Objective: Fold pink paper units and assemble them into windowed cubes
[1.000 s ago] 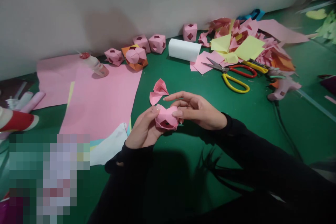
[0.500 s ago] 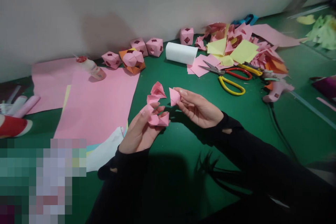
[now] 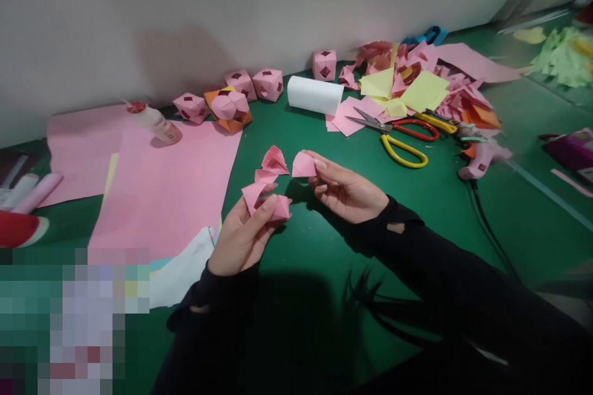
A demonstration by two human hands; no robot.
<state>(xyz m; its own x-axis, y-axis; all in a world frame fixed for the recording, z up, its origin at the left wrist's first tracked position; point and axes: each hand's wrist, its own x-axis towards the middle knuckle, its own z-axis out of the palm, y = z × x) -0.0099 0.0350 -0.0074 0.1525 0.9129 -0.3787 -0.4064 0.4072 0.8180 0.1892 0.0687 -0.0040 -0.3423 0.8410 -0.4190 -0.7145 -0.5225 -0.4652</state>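
Observation:
Over the green table my left hand (image 3: 245,231) is closed on a folded pink paper piece (image 3: 280,207), its thumb pressed across the folds. My right hand (image 3: 346,188) pinches a smaller folded pink paper piece (image 3: 303,165) between thumb and fingertips, a short gap away from the left one. Just beyond the left fingers, loose folded pink paper units (image 3: 275,160) lie on the table. Behind them stand finished-looking pink folded paper balls (image 3: 267,84) and one pink-and-orange paper ball (image 3: 229,108).
Large pink sheets (image 3: 171,191) and a drink bottle (image 3: 155,123) are at left. A white roll (image 3: 315,95), scissors (image 3: 393,129), a heap of paper scraps (image 3: 417,74) and a corded pink glue gun (image 3: 484,157) stand at the back and right. A wall (image 3: 231,6) closes the far side.
My left thumb has shifted lower over its paper piece, showing more of the upper flap. The piece in my right hand has turned slightly. The view has swung a little to the right.

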